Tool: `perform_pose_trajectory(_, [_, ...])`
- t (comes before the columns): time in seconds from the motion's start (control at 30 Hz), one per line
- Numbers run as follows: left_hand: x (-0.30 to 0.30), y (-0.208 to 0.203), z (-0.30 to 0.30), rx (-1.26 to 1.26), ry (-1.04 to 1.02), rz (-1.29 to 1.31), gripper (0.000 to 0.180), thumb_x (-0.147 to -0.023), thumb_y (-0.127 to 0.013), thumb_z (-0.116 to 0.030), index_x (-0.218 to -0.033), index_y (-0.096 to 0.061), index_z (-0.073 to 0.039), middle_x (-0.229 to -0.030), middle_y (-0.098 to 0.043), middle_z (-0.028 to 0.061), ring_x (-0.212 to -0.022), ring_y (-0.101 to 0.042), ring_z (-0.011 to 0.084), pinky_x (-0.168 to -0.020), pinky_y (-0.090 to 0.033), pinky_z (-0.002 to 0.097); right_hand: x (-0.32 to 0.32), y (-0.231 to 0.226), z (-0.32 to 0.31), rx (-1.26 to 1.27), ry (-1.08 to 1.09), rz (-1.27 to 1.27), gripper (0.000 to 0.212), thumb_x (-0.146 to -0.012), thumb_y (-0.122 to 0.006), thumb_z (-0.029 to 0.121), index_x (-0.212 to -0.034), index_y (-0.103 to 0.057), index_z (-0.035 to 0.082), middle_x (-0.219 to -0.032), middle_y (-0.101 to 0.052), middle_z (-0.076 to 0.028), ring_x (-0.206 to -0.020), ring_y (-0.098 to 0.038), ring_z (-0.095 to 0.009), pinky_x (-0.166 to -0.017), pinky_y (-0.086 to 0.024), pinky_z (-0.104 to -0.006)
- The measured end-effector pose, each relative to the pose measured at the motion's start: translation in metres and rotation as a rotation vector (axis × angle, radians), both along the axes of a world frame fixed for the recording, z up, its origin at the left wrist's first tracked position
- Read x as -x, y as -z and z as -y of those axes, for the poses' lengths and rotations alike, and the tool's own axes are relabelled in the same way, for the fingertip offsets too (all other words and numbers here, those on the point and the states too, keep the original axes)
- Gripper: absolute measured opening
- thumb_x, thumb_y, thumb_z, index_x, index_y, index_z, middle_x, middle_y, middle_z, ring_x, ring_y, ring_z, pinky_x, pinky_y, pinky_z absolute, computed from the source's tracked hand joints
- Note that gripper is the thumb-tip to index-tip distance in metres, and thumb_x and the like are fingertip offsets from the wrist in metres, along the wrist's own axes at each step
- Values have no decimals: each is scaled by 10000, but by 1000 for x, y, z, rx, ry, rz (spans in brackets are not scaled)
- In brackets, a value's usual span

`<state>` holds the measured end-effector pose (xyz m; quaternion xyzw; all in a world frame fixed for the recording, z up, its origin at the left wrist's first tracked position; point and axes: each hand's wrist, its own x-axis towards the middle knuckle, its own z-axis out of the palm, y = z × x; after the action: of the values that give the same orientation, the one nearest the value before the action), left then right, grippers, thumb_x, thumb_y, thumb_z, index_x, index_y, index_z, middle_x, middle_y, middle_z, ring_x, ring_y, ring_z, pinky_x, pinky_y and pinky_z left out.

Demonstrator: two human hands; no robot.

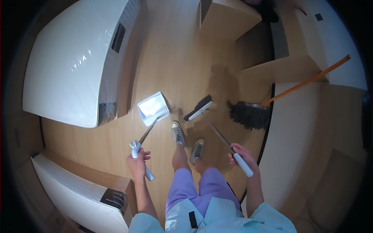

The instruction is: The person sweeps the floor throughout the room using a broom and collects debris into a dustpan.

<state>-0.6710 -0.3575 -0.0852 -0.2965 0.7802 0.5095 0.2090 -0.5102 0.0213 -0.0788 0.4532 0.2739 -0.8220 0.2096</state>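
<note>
Grips (136,166) (249,157) wide apart, holding dustpan (152,108) and broom (199,111).

The left hand (136,166) is curled in a grip, its fingers (146,153) turned inward, though the thumb is hard to make out. The right hand (249,157) grips too, and both forearms (148,197) reach forward, well apart.

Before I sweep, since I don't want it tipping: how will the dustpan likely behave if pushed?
The dustpan will likely slide rather than tip, its broad pan appearing flat on the smooth floor. It is probably light, as the left hand alone holds it. Its handle, thin and straight, looks stiff.
</note>
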Motion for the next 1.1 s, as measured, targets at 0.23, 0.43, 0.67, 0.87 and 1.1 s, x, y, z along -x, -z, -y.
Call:
perform_pose_trajectory(0.23, [-4,3,-5,5,-48,-6,237,-850,-543,-146,-942,-604,64,-761,-682,161,-576,-642,157,-500,-419,237,-36,-25,24,94,285,28,266,-971,-408,250,-1170,-479,88,-841,-561,-138,-605,-533,-164,-546,-501,-302])
perform_pose_trajectory(0.43, [-15,6,2,-16,-19,-2,243,-853,-534,-143,-962,-605,62,-758,-685,153,-570,-644,156,-515,-414,233,-90,-18,28,15,168,133,552,-947,-429,95,-1439,-191,172,-996,-533,-111,-532,-437,-98,-403,-384,-182])
perform_pose_trajectory(0.67, [-10,-1,8,-13,9,19,272,-858,-520,-135,-1002,-600,82,-746,-682,156,-576,-647,160,-491,-418,244,-86,3,26,-223,-124,264,466,-954,-451,159,-1395,-300,153,-835,-492,-35,-472,-372,-57,-340,-322,-190])
perform_pose_trajectory(0.87, [-1,-9,5,-48,-12,-11,263,-858,-510,-88,-1002,-587,118,-722,-671,169,-558,-638,174,-518,-479,263,-14,43,25,-537,-519,172,203,-923,-481,151,-1108,-490,68,-708,-466,-5,-426,-395,-60,-334,-338,-225])
perform_pose_trajectory(1.1, [-1,-8,12,-66,-21,-35,220,-865,-507,-89,-872,-591,114,-707,-669,172,-533,-629,170,-515,-493,276,63,50,43,-646,-694,160,93,-866,-526,107,-809,-536,34,-641,-486,-4,-445,-456,-74,-352,-373,-250])
